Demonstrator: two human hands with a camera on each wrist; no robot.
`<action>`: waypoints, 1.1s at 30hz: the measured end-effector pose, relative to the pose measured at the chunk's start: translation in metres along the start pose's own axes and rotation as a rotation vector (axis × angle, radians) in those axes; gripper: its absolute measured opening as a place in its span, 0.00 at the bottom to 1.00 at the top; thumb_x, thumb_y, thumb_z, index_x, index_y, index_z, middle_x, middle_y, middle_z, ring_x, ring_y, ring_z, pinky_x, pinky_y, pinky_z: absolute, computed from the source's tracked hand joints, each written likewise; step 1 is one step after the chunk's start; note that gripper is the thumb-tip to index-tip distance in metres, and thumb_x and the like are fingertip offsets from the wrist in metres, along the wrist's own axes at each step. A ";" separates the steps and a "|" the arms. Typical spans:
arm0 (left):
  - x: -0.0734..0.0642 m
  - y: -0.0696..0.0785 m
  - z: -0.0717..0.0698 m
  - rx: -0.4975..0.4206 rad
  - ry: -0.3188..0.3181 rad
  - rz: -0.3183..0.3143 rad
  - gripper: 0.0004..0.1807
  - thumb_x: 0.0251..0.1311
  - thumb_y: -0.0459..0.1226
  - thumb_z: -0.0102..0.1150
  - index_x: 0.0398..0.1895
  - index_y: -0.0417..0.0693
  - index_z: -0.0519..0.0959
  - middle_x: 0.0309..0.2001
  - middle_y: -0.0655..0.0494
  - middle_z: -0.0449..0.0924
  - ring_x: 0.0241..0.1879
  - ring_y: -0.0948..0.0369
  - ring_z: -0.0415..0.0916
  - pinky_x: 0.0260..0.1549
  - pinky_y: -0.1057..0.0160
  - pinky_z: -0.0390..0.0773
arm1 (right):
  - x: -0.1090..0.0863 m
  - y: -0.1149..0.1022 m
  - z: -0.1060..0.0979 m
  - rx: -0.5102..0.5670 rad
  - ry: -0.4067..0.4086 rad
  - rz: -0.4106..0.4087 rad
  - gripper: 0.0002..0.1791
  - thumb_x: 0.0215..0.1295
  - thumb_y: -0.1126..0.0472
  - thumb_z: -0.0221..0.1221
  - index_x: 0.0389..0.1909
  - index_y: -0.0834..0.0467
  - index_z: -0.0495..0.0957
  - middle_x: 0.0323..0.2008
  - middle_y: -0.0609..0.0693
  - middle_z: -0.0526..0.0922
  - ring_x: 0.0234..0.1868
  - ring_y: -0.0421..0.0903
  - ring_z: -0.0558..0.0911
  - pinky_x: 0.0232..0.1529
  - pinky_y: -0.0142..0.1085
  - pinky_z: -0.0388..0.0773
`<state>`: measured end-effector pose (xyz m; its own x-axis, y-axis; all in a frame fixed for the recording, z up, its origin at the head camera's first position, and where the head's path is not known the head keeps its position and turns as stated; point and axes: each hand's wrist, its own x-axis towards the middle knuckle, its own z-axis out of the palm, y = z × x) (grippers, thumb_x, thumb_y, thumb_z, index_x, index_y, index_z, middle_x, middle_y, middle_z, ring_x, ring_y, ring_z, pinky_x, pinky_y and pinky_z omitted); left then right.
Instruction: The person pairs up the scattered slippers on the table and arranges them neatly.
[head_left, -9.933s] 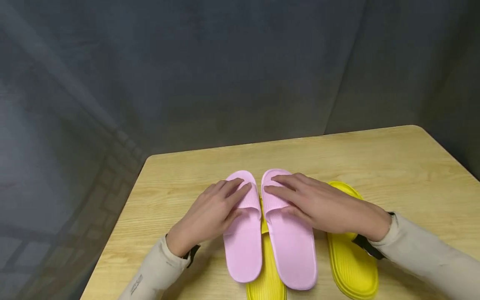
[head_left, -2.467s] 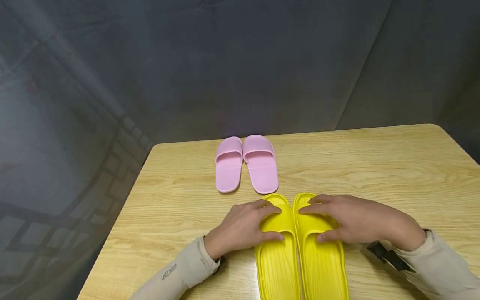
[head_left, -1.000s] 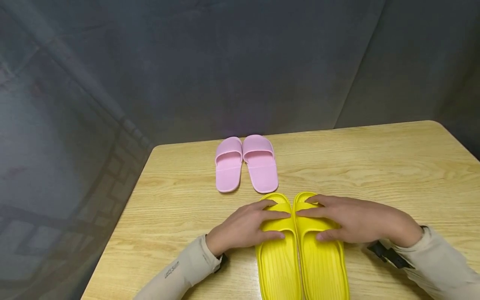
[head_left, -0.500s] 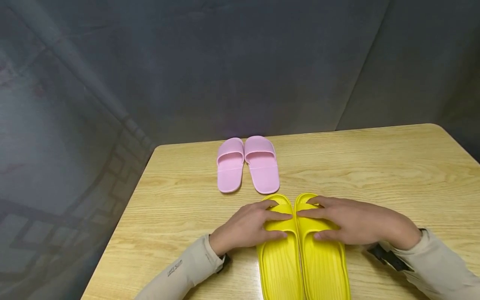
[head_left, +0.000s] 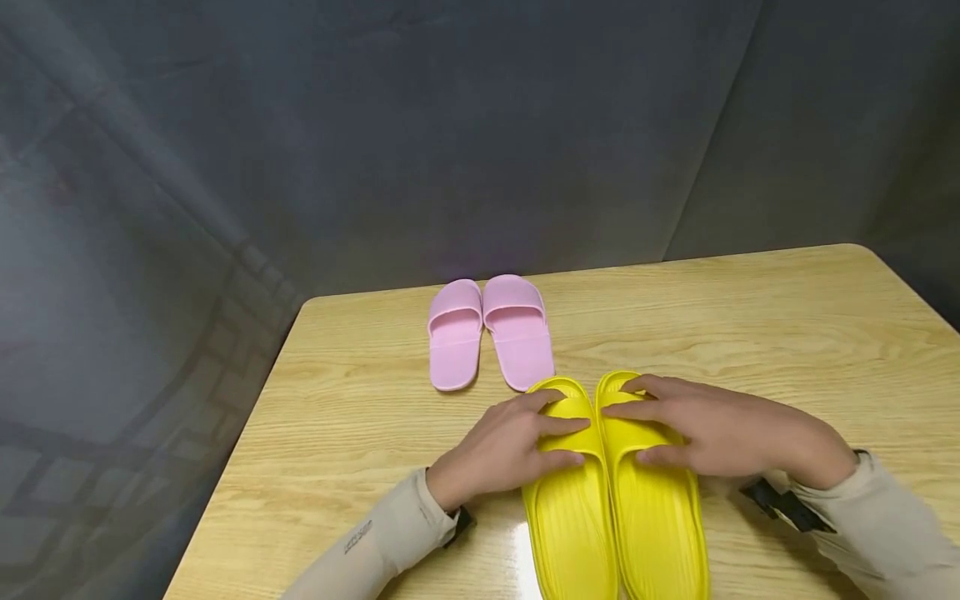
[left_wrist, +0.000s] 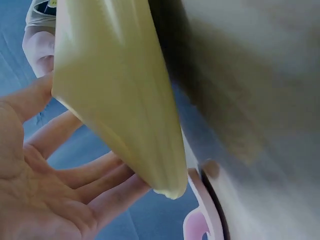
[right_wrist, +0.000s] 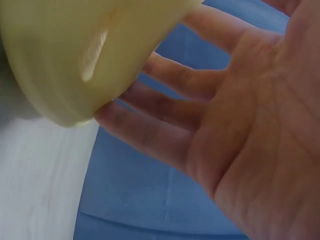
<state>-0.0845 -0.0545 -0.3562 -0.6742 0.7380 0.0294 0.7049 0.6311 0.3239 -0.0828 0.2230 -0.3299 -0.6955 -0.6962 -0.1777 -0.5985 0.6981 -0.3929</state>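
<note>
A pair of yellow slippers lies side by side at the front, soles down. My left hand (head_left: 510, 446) touches the strap and outer side of the left yellow slipper (head_left: 573, 525), its fingers nearly straight and spread. Against the right yellow slipper (head_left: 660, 517) rests my right hand (head_left: 720, 425), likewise spread over the strap. Each thumb lies near the strap's rear edge. The left wrist view shows fingertips along the yellow slipper's side (left_wrist: 120, 100); in the right wrist view, extended fingers meet the slipper's toe end (right_wrist: 65, 65). The slippers' heels reach the lower frame edge.
Two pink slippers (head_left: 517, 333) stand together near the wooden table's (head_left: 360, 367) back edge, just beyond the yellow toes. The right pink heel lies close to the left yellow toe. Dark grey cloth (head_left: 480, 150) hangs behind the table.
Earlier the hands were on the pink slippers; these now stand at the back. The yellow pair has been brought together, and in the last half second shifted slightly forward with both hands.
</note>
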 end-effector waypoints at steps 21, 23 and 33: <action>0.066 -0.035 -0.013 -0.090 0.138 -0.059 0.25 0.63 0.55 0.62 0.62 0.61 0.79 0.69 0.50 0.71 0.68 0.57 0.70 0.67 0.58 0.71 | 0.032 0.041 -0.049 -0.081 0.103 -0.009 0.31 0.61 0.50 0.68 0.65 0.48 0.75 0.62 0.54 0.74 0.59 0.53 0.76 0.58 0.56 0.76; 0.073 -0.038 -0.015 -0.100 0.145 -0.062 0.25 0.63 0.54 0.63 0.62 0.60 0.80 0.70 0.50 0.71 0.68 0.56 0.70 0.67 0.58 0.71 | 0.036 0.044 -0.054 -0.082 0.099 -0.001 0.31 0.61 0.49 0.68 0.66 0.48 0.75 0.63 0.56 0.73 0.60 0.55 0.76 0.59 0.58 0.75; 0.117 -0.051 -0.018 -0.202 0.178 -0.188 0.19 0.60 0.48 0.68 0.55 0.61 0.84 0.68 0.51 0.73 0.69 0.57 0.70 0.70 0.58 0.67 | 0.065 0.076 -0.073 -0.032 0.031 0.056 0.33 0.62 0.48 0.67 0.67 0.52 0.74 0.68 0.62 0.69 0.67 0.62 0.71 0.65 0.63 0.67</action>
<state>-0.2030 -0.0044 -0.3519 -0.8289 0.5485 0.1102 0.5184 0.6789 0.5199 -0.2025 0.2436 -0.3057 -0.7401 -0.6507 -0.1698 -0.5705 0.7412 -0.3538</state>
